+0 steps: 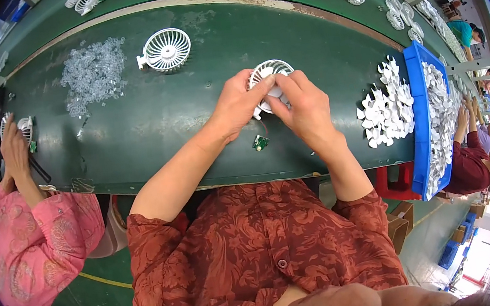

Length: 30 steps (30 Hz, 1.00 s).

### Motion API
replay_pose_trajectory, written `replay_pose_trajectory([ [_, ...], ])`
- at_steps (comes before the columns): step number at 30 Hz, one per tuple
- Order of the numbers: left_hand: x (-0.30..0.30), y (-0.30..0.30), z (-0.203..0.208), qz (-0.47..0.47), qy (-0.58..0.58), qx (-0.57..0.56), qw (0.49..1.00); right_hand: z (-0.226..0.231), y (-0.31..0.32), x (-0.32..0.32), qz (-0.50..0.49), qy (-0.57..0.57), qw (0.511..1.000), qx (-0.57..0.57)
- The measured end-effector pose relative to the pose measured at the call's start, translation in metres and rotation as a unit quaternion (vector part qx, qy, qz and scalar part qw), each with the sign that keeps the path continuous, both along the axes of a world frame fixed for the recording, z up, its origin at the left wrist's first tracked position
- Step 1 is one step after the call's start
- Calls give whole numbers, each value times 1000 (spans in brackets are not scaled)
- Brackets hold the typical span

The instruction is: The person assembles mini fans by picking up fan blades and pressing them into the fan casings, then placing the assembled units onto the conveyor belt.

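Between both hands, a white fan grille (269, 76) is pinched on the bench (150, 128), left hand (238, 106) steadying, right hand (304, 108) working its rim, a wired circuit board (260, 143) lying just below the grip.

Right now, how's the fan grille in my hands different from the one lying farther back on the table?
The held grille is gripped by the left hand and right hand and partly hidden; the far grille lies free, in full view. A red wire runs from the held grille toward a green board; the far one shows none. Both are white, round and slotted.
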<state>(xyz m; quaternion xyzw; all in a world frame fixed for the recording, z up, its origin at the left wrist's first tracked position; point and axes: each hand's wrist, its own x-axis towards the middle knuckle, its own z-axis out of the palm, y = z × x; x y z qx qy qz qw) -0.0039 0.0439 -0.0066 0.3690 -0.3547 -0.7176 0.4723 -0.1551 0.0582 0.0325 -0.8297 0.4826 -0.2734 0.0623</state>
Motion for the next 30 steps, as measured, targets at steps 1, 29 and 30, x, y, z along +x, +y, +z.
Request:
replay_pose_trajectory([
  [1, -1, 1, 0, 15, -21, -25, 999, -3, -2, 1, 1, 0, 1000, 0],
  [29, 46, -24, 7, 183, -738, -313, 569, -25, -54, -105, -179, -253, 934, 179],
  [30, 45, -20, 9, 181, -695, -336, 610, -29, -45, -122, -199, -120, 969, 88],
])
